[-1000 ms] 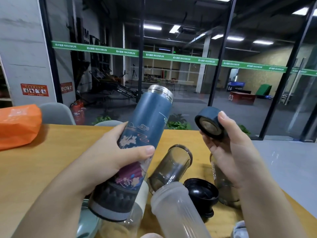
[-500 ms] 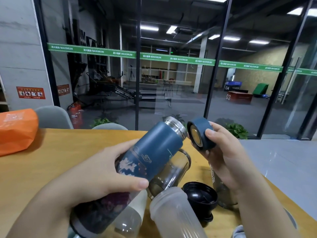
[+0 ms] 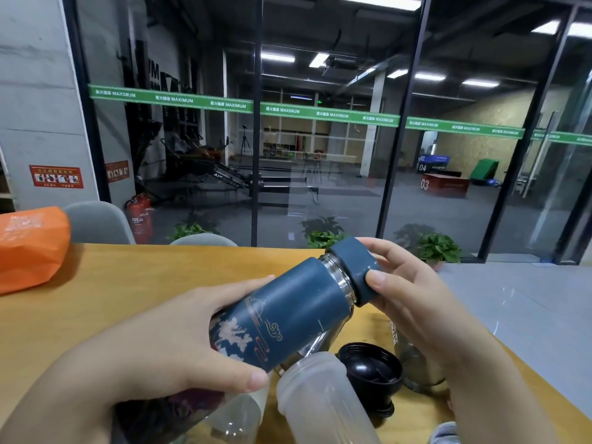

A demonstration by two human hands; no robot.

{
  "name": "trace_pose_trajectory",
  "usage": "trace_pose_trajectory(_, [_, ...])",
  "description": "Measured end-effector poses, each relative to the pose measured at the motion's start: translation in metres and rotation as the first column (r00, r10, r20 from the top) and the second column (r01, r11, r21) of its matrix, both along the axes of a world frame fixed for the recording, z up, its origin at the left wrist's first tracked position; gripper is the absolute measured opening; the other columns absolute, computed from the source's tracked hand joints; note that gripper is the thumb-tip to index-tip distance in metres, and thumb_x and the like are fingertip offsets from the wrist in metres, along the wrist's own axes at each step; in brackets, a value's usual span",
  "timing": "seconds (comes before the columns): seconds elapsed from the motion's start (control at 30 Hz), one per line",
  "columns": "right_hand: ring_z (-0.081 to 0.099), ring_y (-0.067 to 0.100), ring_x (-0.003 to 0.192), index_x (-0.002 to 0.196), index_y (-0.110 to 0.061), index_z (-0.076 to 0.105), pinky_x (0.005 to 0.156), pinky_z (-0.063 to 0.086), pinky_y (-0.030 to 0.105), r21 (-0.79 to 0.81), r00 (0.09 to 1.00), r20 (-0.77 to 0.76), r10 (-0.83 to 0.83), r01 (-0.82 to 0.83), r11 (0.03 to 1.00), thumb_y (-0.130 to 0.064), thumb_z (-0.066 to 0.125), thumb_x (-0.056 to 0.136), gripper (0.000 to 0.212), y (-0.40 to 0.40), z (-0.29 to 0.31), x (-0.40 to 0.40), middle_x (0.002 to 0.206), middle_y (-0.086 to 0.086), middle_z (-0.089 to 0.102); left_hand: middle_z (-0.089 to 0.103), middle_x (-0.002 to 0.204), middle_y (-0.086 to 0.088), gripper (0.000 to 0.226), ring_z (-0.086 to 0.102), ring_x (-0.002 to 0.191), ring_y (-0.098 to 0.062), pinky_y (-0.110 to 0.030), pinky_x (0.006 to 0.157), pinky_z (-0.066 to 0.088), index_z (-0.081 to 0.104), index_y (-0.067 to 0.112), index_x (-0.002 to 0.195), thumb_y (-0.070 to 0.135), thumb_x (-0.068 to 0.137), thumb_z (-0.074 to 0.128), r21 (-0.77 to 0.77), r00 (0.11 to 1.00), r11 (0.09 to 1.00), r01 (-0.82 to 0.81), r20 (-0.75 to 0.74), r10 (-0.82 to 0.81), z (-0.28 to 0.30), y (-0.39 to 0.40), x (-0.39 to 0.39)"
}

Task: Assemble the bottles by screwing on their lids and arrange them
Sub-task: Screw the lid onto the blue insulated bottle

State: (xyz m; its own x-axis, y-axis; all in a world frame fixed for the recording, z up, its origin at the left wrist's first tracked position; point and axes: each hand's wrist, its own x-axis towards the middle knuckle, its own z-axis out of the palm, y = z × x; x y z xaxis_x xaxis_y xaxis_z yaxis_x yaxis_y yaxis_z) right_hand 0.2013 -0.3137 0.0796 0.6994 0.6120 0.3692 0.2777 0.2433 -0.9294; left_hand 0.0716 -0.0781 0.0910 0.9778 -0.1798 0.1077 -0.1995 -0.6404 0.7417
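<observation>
Lid (image 3: 354,270) on tilted blue bottle (image 3: 288,318)

At frame centre, a flask (image 3: 288,318) lies tilted between a left hand (image 3: 179,350) at lower left and a right hand (image 3: 413,296) at its lid (image 3: 352,267), above a table (image 3: 128,283). Below it, a ribbed bottle (image 3: 320,402) lies left of a loose lid (image 3: 371,373); a bag (image 3: 28,245) sits on the table at far left.

1. Blue patterned flask (image 3: 288,318) held tilted above wooden table (image 3: 112,283), blue lid (image 3: 354,267) seated on its mouth.
2. Frosted bottle (image 3: 320,398), black lid (image 3: 371,373) laid below, uncapped.
</observation>
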Motion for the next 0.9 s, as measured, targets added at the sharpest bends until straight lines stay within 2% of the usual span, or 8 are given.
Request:
trace_pose_trajectory(0.1, [0.067, 0.022, 0.097, 0.119, -0.021, 0.060, 0.079, 0.053, 0.030, -0.047, 0.999, 0.035, 0.010, -0.009, 0.999, -0.027, 0.075, 0.062, 0.059, -0.002, -0.001, -0.001, 0.111, 0.006, 0.070, 0.052, 0.124, 0.041, 0.092, 0.052, 0.113, 0.015, -0.014, 0.093, 0.040, 0.040, 0.051, 0.135, 0.047, 0.052, 0.081, 0.031, 1.000, 1.000, 0.001, 0.000, -0.001, 0.000, 0.000, 0.001])
trace_pose_trajectory(0.23, [0.068, 0.021, 0.097, 0.122, -0.024, 0.059, 0.079, 0.054, 0.028, -0.079, 0.998, 0.049, 0.034, -0.030, 0.996, -0.023, 0.070, 0.063, 0.059, -0.005, 0.000, -0.005, 0.112, 0.007, 0.069, 0.052, 0.122, 0.042, 0.093, 0.054, 0.110, 0.015, -0.014, 0.092, 0.041, 0.038, 0.056, 0.133, 0.049, 0.050, 0.080, 0.051, 1.000, 0.999, -0.013, -0.012, 0.014, 0.000, 0.000, 0.000])
trace_pose_trajectory(0.4, [0.068, 0.022, 0.099, 0.112, -0.035, 0.066, 0.086, 0.056, 0.040, -0.211, 0.993, 0.105, -0.053, 0.075, 0.975, -0.051, 0.076, 0.063, 0.052, -0.004, 0.003, -0.006, 0.108, 0.007, 0.071, 0.054, 0.119, 0.041, 0.090, 0.057, 0.104, 0.014, -0.010, 0.086, 0.045, 0.038, 0.060, 0.129, 0.040, 0.054, 0.083, 0.071, 0.998, 0.996, -0.057, 0.015, 0.056, -0.002, -0.005, 0.001])
trace_pose_trajectory(0.47, [0.070, 0.015, 0.087, 0.101, -0.030, 0.068, 0.079, 0.058, 0.040, -0.232, 0.986, 0.097, -0.136, 0.155, 0.960, -0.052, 0.069, 0.074, 0.035, -0.001, 0.004, -0.010, 0.094, -0.002, 0.074, 0.051, 0.119, 0.043, 0.091, 0.054, 0.106, 0.017, -0.012, 0.092, 0.044, 0.037, 0.062, 0.129, 0.047, 0.050, 0.079, 0.111, 0.996, 0.991, -0.078, 0.047, 0.073, -0.004, -0.007, 0.002])
trace_pose_trajectory(0.57, [0.062, 0.006, 0.070, 0.097, -0.028, 0.066, 0.063, 0.052, 0.030, -0.274, 0.980, 0.113, -0.166, 0.191, 0.943, -0.060, 0.060, 0.075, 0.039, 0.001, 0.003, -0.013, 0.077, -0.014, 0.067, 0.050, 0.117, 0.046, 0.093, 0.053, 0.104, 0.018, -0.015, 0.091, 0.044, 0.034, 0.064, 0.129, 0.052, 0.047, 0.076, 0.140, 0.994, 0.985, -0.098, 0.059, 0.090, -0.005, -0.008, 0.003])
trace_pose_trajectory(0.63, [0.064, 0.005, 0.075, 0.110, -0.035, 0.062, 0.065, 0.051, 0.025, -0.275, 0.989, 0.105, -0.108, 0.133, 0.952, -0.054, 0.067, 0.076, 0.039, -0.003, 0.003, -0.012, 0.088, -0.018, 0.068, 0.050, 0.114, 0.047, 0.093, 0.054, 0.101, 0.018, -0.014, 0.089, 0.044, 0.033, 0.065, 0.129, 0.052, 0.048, 0.076, 0.149, 0.993, 0.983, -0.106, 0.059, 0.098, -0.006, -0.008, 0.003])
trace_pose_trajectory(0.73, [0.066, 0.014, 0.091, 0.123, -0.053, 0.051, 0.073, 0.052, 0.027, -0.320, 0.991, 0.129, 0.031, 0.012, 0.947, -0.037, 0.063, 0.066, 0.060, -0.016, 0.004, -0.009, 0.117, -0.017, 0.062, 0.051, 0.116, 0.045, 0.092, 0.054, 0.104, 0.017, -0.013, 0.090, 0.044, 0.034, 0.063, 0.130, 0.045, 0.053, 0.080, 0.143, 0.994, 0.985, -0.101, 0.055, 0.094, -0.005, -0.007, 0.003])
trace_pose_trajectory(0.9, [0.069, 0.025, 0.083, 0.119, -0.050, 0.058, 0.072, 0.054, 0.029, -0.342, 0.990, 0.112, 0.087, -0.044, 0.939, -0.032, 0.069, 0.063, 0.060, -0.024, 0.006, -0.006, 0.114, -0.006, 0.065, 0.049, 0.120, 0.046, 0.088, 0.052, 0.109, 0.017, -0.015, 0.097, 0.042, 0.034, 0.069, 0.125, 0.049, 0.050, 0.077, 0.169, 0.998, 0.984, -0.063, 0.037, 0.057, -0.004, -0.008, 0.001])
